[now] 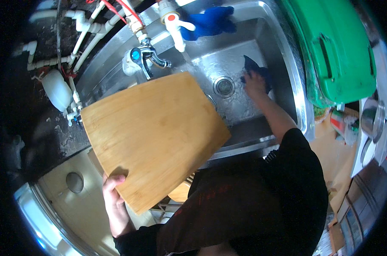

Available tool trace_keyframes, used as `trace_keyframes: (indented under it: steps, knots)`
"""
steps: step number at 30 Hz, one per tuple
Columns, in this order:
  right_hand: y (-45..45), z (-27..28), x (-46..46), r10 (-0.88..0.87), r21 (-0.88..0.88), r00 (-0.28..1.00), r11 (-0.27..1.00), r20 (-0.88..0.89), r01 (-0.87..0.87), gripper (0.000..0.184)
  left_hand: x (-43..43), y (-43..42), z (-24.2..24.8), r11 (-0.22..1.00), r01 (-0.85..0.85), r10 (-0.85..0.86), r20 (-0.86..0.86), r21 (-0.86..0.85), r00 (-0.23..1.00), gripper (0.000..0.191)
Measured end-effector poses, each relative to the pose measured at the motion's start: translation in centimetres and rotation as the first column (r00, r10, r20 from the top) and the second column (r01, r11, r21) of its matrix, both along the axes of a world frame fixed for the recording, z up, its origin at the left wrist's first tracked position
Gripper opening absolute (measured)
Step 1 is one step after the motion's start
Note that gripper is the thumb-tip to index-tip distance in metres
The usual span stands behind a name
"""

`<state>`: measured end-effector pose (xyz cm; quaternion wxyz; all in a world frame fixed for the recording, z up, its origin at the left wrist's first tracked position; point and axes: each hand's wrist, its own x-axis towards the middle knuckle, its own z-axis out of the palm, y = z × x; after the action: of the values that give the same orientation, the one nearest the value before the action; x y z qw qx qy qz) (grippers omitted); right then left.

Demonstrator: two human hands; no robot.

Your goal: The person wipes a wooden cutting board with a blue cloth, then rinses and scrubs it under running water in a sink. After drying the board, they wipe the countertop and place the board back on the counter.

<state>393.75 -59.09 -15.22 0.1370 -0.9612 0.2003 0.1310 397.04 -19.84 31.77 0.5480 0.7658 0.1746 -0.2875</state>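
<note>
My left hand (114, 195) grips a wooden cutting board (158, 137) by its lower left edge, thumb on top. The board is held tilted, and its far corner hangs over the left part of a stainless steel sink (236, 60). Inside the sink, my right hand (256, 84) has its fingers on a dark blue cloth (251, 65), to the right of the drain strainer (224, 86). The grip on the cloth is partly blurred. Water runs from a white plastic tap (175, 30) onto the wet sink floor.
A bright blue cloth (209, 22) lies at the sink's back edge. A chrome tap (147, 59) stands behind the board. To the right are a green plastic bin (337, 54) and a metal bowl (372, 120). White pipes (91, 27) and a plastic jug (56, 89) are at the left.
</note>
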Motion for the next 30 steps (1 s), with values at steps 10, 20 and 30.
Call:
trace_keyframes:
  steps: [10, 20, 30]
  knots:
    - [-6.1, -4.4, -1.8, -0.022, 0.027, 0.990, 0.999, -0.141, 0.027, 0.039, -8.1, 12.3, -6.0, 0.914, -0.404, 0.402, 0.195, -0.028, 0.895, 0.025]
    - [3.9, 18.1, 2.0, -0.630, 0.978, 0.749, -0.103, -0.205, 0.181, 0.036, -10.7, 17.6, -16.4, 0.711, -0.589, 0.457, -0.384, -0.383, 0.802, 0.023]
    - [23.5, 27.7, 22.2, -0.364, 0.640, 0.918, -0.745, -0.158, -0.185, 0.049, -11.5, 19.0, -21.2, 0.915, -0.340, 0.314, -0.147, -0.216, 0.938, 0.052]
